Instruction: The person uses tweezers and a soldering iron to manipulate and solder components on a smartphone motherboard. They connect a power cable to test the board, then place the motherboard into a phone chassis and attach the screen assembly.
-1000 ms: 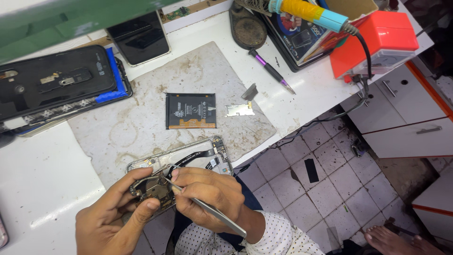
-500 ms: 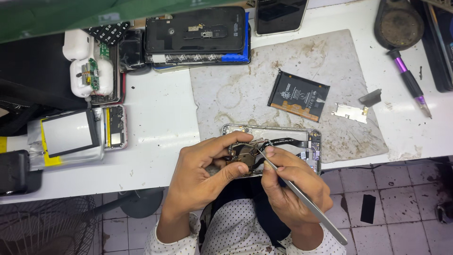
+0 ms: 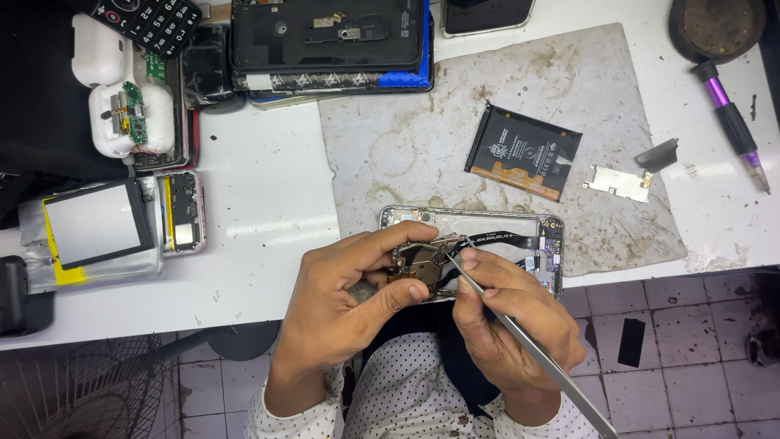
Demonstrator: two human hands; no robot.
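At bench edge, viewed from above: left hand (image 3: 341, 313) curled around opened phone frame (image 3: 475, 244), thumb and fingertips pinching its small internal board (image 3: 418, 268). Right hand (image 3: 508, 321) closed on slim metal tweezers (image 3: 532, 354), tips touching that board. Farther right on stained grey mat (image 3: 406, 146): loose black battery (image 3: 522, 152), small metal plate (image 3: 617, 182).
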